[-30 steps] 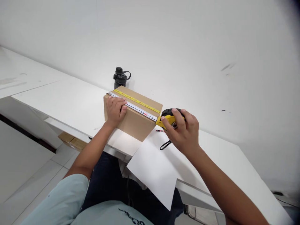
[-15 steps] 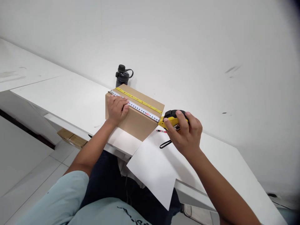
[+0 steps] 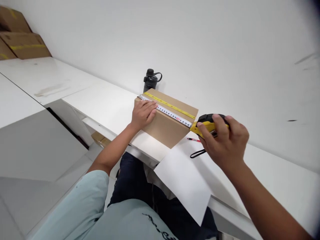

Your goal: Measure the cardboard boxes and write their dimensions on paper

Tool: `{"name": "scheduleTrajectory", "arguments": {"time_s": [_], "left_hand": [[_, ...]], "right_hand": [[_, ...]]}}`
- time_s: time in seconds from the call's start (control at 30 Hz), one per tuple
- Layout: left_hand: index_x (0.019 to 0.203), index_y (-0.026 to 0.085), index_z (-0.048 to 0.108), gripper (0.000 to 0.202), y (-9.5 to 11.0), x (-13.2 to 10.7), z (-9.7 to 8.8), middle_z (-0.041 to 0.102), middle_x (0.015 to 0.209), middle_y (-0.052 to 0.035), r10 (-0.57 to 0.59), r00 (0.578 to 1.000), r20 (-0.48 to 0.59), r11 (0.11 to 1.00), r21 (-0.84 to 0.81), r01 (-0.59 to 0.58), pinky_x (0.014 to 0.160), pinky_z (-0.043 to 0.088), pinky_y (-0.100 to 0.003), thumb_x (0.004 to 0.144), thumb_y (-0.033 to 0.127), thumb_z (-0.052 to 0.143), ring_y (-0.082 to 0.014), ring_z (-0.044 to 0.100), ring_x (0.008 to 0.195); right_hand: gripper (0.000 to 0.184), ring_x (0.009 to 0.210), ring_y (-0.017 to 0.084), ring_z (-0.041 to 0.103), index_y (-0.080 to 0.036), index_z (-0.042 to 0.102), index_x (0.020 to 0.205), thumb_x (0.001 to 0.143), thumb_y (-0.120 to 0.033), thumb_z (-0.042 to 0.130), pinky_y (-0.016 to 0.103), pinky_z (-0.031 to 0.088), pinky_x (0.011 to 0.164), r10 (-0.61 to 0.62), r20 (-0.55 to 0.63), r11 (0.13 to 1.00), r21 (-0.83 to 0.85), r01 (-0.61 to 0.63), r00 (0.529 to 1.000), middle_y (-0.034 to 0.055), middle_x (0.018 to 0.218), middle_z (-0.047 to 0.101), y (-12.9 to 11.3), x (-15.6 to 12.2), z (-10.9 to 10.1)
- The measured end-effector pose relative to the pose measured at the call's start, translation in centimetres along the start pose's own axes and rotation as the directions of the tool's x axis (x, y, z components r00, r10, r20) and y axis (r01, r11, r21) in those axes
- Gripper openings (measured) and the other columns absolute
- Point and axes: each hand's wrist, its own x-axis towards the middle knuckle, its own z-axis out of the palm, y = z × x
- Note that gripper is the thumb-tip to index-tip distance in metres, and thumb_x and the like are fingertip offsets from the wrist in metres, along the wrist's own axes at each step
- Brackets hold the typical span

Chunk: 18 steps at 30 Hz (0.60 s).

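A closed cardboard box rests on the white table, with a strip of yellow printed tape along its top. The white blade of a tape measure lies along the box's near top edge, its hook at the far left corner. My left hand is closed over that edge, fingers pressing the blade onto the box and thumb lower down. At the box's right end, my right hand is wrapped round the yellow-and-black tape measure. Its black wrist strap hangs below.
Behind the box stands a dark bottle with a loop cap. A white paper sheet overhangs the table's front edge, near a red pen. Several taped cartons sit at the far left against the wall.
The view has swung left, so everything appears farther right and the cartons at the far left show. Both hands keep their places on the box and tape measure.
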Motion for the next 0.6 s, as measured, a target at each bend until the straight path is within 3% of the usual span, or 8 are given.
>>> {"name": "scheduleTrajectory", "arguments": {"time_s": [0.13,0.2,0.23,0.3,0.43,0.5,0.6], "left_hand": [[0.126,0.025,0.078,0.039,-0.4,1.3,-2.9,0.079,0.136,-0.0088,0.092,0.963,0.254,0.991,0.07,-0.113,0.112,0.054,-0.048,0.107,0.046,0.051,-0.0276,0.073,0.131],[0.129,0.026,0.077,0.04,-1.1,1.9,-4.2,0.077,0.14,-0.0094,0.091,0.939,0.333,0.981,0.13,-0.141,0.118,0.051,-0.05,0.106,0.049,0.054,-0.0292,0.068,0.14],[0.131,0.026,0.076,0.041,-1.5,2.2,-4.7,0.074,0.144,-0.0105,0.062,0.941,0.333,0.977,0.172,-0.126,0.123,0.046,-0.053,0.105,0.049,0.055,-0.0307,0.064,0.145],[0.134,0.025,0.074,0.042,-2.5,2.5,-5.6,0.075,0.143,-0.0113,0.007,0.947,0.322,0.971,0.223,-0.084,0.128,0.04,-0.057,0.107,0.049,0.052,-0.0318,0.064,0.145],[0.139,0.025,0.07,0.049,-4.4,2.4,-6.5,0.07,0.15,-0.013,-0.045,0.949,0.311,0.978,0.207,-0.021,0.128,0.04,-0.058,0.108,0.055,0.046,-0.0344,0.058,0.15],[0.146,0.023,0.065,0.058,-5.4,2.0,-6.3,0.061,0.159,-0.0163,-0.137,0.955,0.262,0.982,0.163,0.096,0.128,0.04,-0.059,0.107,0.062,0.047,-0.0377,0.049,0.156],[0.157,0.018,0.051,0.069,-6.2,1.1,-5.5,0.058,0.159,-0.0238,-0.261,0.929,0.262,0.965,0.076,0.25,0.119,0.048,-0.058,0.109,0.066,0.038,-0.0383,0.056,0.149]], "right_hand": [[0.05,0.131,0.042,0.061,-0.027,0.073,0.137,0.088,-0.02,0.078,0.055,0.056,0.094,-0.032,-0.059,0.998,0.058,0.036,0.998,0.0187,0.146,0.067,0.0,0.4,0.1],[0.037,0.123,0.039,0.065,-0.031,0.08,0.124,0.089,-0.018,0.075,0.055,0.054,0.094,-0.043,-0.105,0.998,0.051,0.048,0.994,0.0175,0.138,0.073,-0.2,0.3,0.5],[0.036,0.124,0.039,0.065,-0.032,0.082,0.122,0.091,-0.017,0.071,0.056,0.053,0.099,0.01,-0.04,0.998,0.058,-0.007,0.999,0.0177,0.14,0.072,-0.4,0.3,0.7],[0.041,0.126,0.038,0.066,-0.034,0.081,0.124,0.093,-0.014,0.065,0.056,0.052,0.104,0.042,-0.031,0.997,0.072,-0.04,0.999,0.0146,0.142,0.071,-1.0,0.1,1.0],[0.054,0.134,0.034,0.062,-0.033,0.073,0.136,0.092,-0.005,0.059,0.057,0.052,0.113,0.042,-0.023,0.998,0.051,-0.041,0.999,0.0074,0.149,0.068,-1.8,-0.2,1.2],[0.053,0.135,0.034,0.061,-0.032,0.071,0.135,0.093,-0.003,0.059,0.057,0.051,0.113,0.061,-0.012,0.997,0.044,-0.06,0.998,0.0066,0.15,0.067,-1.9,-0.4,1.3],[0.045,0.135,0.036,0.06,-0.031,0.073,0.13,0.095,-0.007,0.06,0.06,0.05,0.111,0.12,0.005,0.99,0.08,-0.12,0.993,0.007,0.149,0.067,-1.5,-0.3,1.5]]}}
